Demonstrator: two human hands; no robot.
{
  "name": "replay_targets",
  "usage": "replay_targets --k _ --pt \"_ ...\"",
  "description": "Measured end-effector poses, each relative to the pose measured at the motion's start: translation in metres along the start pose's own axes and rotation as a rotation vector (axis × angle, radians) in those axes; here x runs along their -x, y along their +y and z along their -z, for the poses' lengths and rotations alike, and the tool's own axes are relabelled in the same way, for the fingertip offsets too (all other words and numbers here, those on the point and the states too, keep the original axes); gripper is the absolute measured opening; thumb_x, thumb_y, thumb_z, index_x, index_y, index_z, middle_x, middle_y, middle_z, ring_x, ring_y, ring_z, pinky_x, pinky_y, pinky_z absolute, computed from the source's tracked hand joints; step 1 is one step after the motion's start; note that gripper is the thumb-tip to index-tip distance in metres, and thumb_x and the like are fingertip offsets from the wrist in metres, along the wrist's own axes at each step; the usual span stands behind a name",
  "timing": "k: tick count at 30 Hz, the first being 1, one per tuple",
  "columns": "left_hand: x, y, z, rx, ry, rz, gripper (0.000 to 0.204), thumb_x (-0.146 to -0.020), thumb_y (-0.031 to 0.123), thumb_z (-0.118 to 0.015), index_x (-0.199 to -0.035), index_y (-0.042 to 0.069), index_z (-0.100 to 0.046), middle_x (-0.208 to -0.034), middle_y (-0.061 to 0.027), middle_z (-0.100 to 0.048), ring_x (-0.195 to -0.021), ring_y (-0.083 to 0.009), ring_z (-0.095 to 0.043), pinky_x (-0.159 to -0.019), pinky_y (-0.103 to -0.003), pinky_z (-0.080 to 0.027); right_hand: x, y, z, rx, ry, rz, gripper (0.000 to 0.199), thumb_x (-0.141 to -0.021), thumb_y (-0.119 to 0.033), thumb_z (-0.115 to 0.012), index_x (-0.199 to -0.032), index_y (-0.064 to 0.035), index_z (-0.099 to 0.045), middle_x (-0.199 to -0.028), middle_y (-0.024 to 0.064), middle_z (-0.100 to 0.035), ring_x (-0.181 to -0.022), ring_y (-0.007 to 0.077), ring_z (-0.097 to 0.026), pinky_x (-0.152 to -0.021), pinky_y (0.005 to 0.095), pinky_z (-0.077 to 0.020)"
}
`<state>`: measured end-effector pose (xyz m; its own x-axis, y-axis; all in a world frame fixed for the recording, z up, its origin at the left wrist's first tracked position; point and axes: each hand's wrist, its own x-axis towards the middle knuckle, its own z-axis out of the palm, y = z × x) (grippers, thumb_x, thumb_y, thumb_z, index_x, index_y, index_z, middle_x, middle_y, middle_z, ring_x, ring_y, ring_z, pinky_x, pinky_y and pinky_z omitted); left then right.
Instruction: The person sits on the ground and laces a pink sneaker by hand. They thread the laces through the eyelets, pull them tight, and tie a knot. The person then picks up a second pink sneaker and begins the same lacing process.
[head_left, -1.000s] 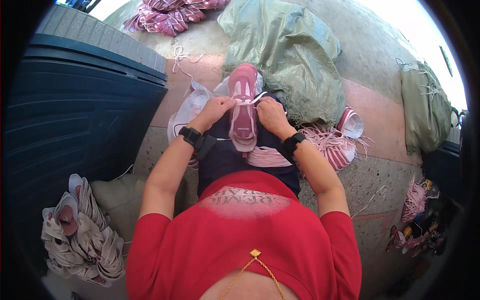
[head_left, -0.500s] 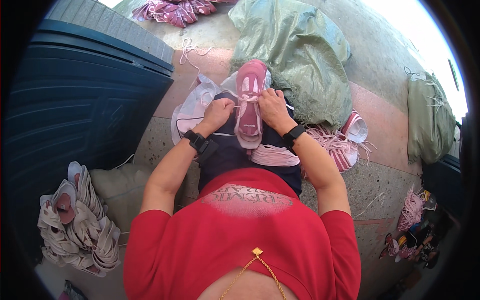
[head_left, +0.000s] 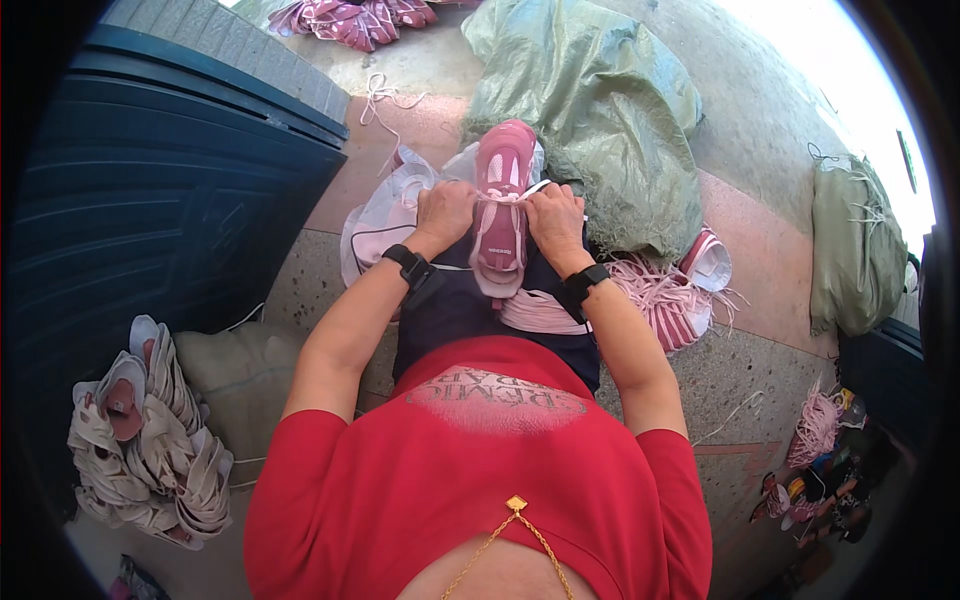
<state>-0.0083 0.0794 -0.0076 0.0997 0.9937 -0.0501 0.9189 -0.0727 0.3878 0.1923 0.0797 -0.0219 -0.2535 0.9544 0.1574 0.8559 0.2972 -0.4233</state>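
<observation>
A dark pink shoe upper (head_left: 497, 240) with white panels lies across my lap, toe pointing away from me. A pale shoelace (head_left: 502, 199) runs crosswise over its middle. My left hand (head_left: 446, 213) is closed on the lace at the left edge of the upper. On the other side, my right hand (head_left: 557, 218) pinches the lace, and a white stretch of it rises above the fingers. Under and left of the upper spreads a white and pink shoe piece (head_left: 385, 222). A bundle of pale pink laces (head_left: 545, 312) lies on my lap near my waist.
A big green woven sack (head_left: 590, 110) lies ahead, another sack (head_left: 862, 240) stands far right. Pink laces and uppers (head_left: 665, 300) are heaped by my right knee. Stacked cream uppers (head_left: 150, 440) sit at lower left, below a dark blue metal door (head_left: 170, 190).
My left hand has moved up and right to the upper's edge. My right hand has shifted slightly right and down, and the lace now stretches between both hands.
</observation>
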Motion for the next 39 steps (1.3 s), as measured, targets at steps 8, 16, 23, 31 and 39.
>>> replay_targets --k 8,16,23,31,39 --pt "0.0 0.004 -0.002 0.059 0.033 -0.088 0.016 -0.082 0.024 -0.059 -0.079 0.011 -0.067 -0.075 -0.0107 -0.064 -0.08 -0.0308 -0.06 -0.068 -0.045 -0.042 0.001 0.0 0.0 0.023 -0.008 0.066 0.017 -0.082 -0.024 -0.059 -0.077 -0.0107 -0.067 -0.081 0.0061 -0.058 -0.085 0.0251 -0.053 -0.073 0.04 -0.0382" --pt "0.022 0.028 0.001 -0.154 0.154 -0.103 0.025 -0.079 0.033 -0.064 -0.088 0.01 -0.066 -0.083 -0.0072 -0.065 -0.087 -0.0273 -0.055 -0.066 -0.043 -0.043 0.008 -0.004 0.011 0.075 -0.191 0.115 0.025 -0.083 -0.03 -0.056 -0.091 -0.0071 -0.063 -0.086 0.0105 -0.058 -0.088 0.0275 -0.053 -0.073 0.043 -0.0396" --pt "0.018 0.017 -0.002 0.072 -0.117 -0.027 0.025 -0.083 0.023 -0.059 -0.102 0.008 -0.063 -0.096 -0.0082 -0.064 -0.09 -0.0298 -0.053 -0.075 -0.042 -0.046 0.007 0.013 0.0 -0.092 -0.173 0.175 0.02 -0.079 -0.016 -0.054 -0.094 -0.0058 -0.063 -0.085 0.0113 -0.057 -0.085 0.0299 -0.054 -0.072 0.0437 -0.0411" --pt "0.006 0.033 0.017 0.069 0.21 -0.227 0.017 -0.083 0.018 -0.057 -0.09 0.005 -0.064 -0.09 -0.0136 -0.066 -0.087 -0.0331 -0.057 -0.076 -0.041 -0.045 0.019 0.018 -0.015 -0.348 0.052 0.12 0.019 -0.078 -0.01 -0.059 -0.095 -0.0056 -0.066 -0.083 0.009 -0.059 -0.08 0.0291 -0.054 -0.072 0.0405 -0.0423" --pt "-0.076 0.081 -0.007 -0.09 -0.436 -0.203 0.028 -0.067 0.014 -0.068 -0.09 0.0 -0.064 -0.094 -0.0214 -0.065 -0.091 -0.0362 -0.063 -0.076 -0.042 -0.051 0.026 0.011 -0.022 -0.386 0.234 0.07 0.013 -0.075 -0.01 -0.062 -0.087 -0.0065 -0.065 -0.085 0.0075 -0.063 -0.085 0.0263 -0.058 -0.072 0.0397 -0.0429"
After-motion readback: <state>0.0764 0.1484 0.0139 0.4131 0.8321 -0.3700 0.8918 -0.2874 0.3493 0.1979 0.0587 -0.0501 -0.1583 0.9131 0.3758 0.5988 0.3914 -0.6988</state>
